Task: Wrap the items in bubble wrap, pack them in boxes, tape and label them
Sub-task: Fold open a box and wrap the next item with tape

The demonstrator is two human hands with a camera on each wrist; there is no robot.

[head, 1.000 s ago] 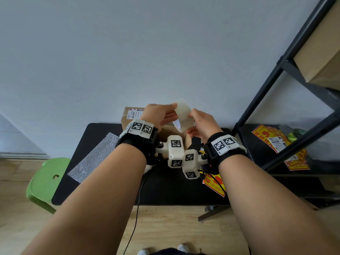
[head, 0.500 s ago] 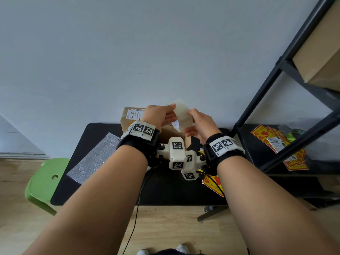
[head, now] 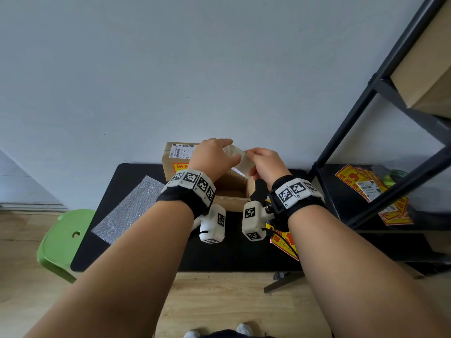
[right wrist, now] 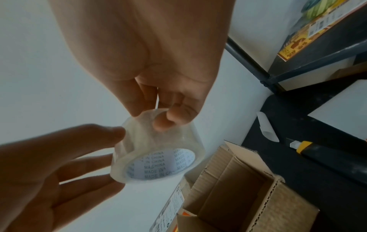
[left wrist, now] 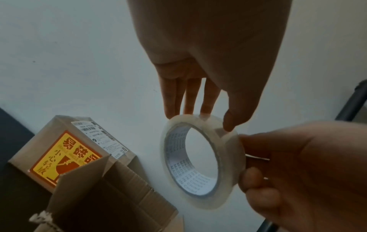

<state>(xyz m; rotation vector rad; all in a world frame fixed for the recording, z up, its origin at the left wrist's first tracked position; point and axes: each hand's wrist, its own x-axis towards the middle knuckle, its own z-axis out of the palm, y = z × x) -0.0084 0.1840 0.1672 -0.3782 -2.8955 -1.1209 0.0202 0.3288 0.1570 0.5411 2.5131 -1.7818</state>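
Left hand [left wrist: 198, 66]: straight fingertips now rest on the rim of the clear tape roll [left wrist: 200, 161], previously pinched. Right hand [right wrist: 151, 62]: fingers curled, gripping the roll above the open cardboard box [head: 231, 191]. Judged: seeking the tape's end; sealing pending.

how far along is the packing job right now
Done: one sealed box at the back of the table already carries a shipping label and a yellow warning sticker. In hand: both hands, left and right, hold a roll of clear tape above the open box. Left: that box looks empty with its flaps up, so wrapping with the bubble wrap, packing, taping and labelling remain.
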